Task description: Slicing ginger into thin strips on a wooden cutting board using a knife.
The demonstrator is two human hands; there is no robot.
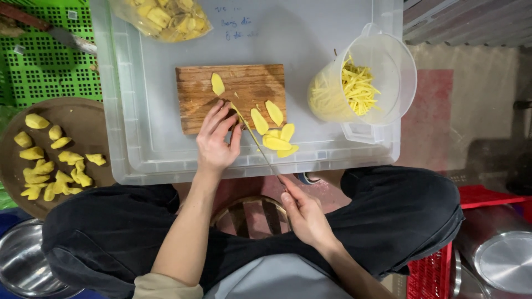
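Right hand [302, 213] gripping knife [257, 141]; left hand [218, 138] flat, fingers extended, at cutting board [199, 91] front edge

View: single head-worn camera | Facing: looking straight down over the seated person's lap | Range: sitting close, arm's reach | Framing: taking in cutting board [230, 95] on upturned plastic bin [166, 160] | Overlap: none, one view

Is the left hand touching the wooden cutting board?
Touching. The head view shows the left hand lying flat with its fingertips pressed on the wooden cutting board, beside the knife held by the right hand.
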